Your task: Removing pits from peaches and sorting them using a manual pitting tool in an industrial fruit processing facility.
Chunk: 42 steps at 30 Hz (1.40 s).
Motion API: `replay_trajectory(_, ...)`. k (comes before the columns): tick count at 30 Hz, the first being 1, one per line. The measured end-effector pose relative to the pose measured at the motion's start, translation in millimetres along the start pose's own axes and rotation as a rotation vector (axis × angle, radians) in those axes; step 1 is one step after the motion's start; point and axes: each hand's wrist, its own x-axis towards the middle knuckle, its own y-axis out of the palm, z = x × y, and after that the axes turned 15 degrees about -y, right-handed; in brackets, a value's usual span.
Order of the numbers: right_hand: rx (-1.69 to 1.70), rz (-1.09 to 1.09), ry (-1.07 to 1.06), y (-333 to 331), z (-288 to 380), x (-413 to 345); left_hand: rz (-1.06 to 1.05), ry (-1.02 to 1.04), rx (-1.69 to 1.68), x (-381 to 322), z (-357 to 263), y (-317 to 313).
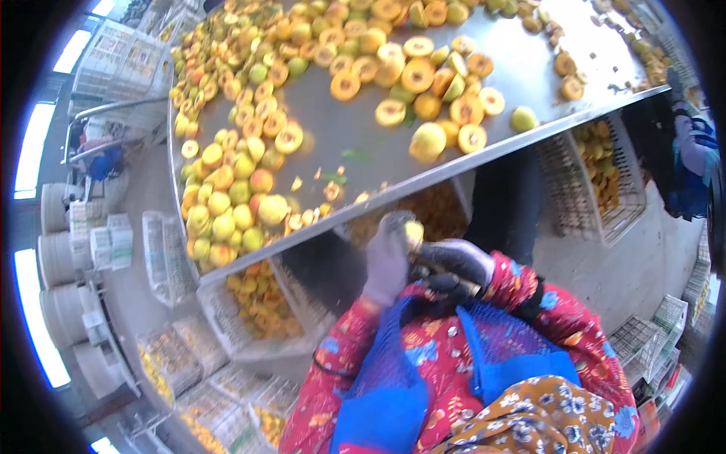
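My left hand [389, 258], in a pale purple glove with a dark palm, is raised in front of my chest and closed around a yellow stone fruit [414, 232]. Touching or almost touching that fruit is my right hand [456, 260], gloved alike, its fingers curled. Whether it holds a tool is blurred and hidden. Both hands are just short of the near edge of a metal sorting table [363, 133]. Halved orange-fleshed fruit [418, 75] and a heap of whole yellow-green fruit [224, 218] lie on it. Below my hands, cut fruit [434, 213] is in a container under the table.
A raised metal rim [510, 139] runs along the table's near side. White plastic crates of fruit stand below, one left [218, 323] and one right [602, 218]. Stacked crates [652, 335] are at lower right. Another person's gloved arm [689, 136] reaches in at far right.
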Motion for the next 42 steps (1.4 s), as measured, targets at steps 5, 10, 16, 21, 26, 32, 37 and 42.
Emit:
replay_trajectory(5,0.609,0.250,0.245,-3.9,9.6,4.4,0.092,0.115,-0.070,-5.2,-10.6,-5.4)
replay_trajectory(10,0.550,0.229,0.136,9.4,9.5,8.4,-0.244,0.177,0.197,-6.7,-10.2,-4.0)
replay_trajectory(16,0.087,0.107,-0.077,32.5,30.8,1.8,-0.691,-0.282,0.225,-38.0,26.3,-127.2)
replay_trajectory(21,-0.312,-0.037,-0.041,-9.6,8.9,17.2,-0.732,-0.372,0.832,-32.5,-14.8,-149.8)
replay_trajectory(26,-0.530,-0.019,-0.081,-23.9,18.9,18.6,0.049,0.245,0.631,101.9,-58.9,-24.7)
replay_trajectory(32,-0.542,-0.004,-0.246,-28.7,42.0,8.0,0.208,0.054,0.329,163.1,-42.7,13.4)
replay_trajectory(37,-0.355,-0.229,-0.411,-37.1,45.4,28.5,-0.099,0.564,0.452,118.0,-9.4,-31.6)
replay_trajectory(42,-1.075,0.050,-0.674,-4.3,46.5,13.2,0.006,0.166,0.006,69.0,-14.4,-41.6)
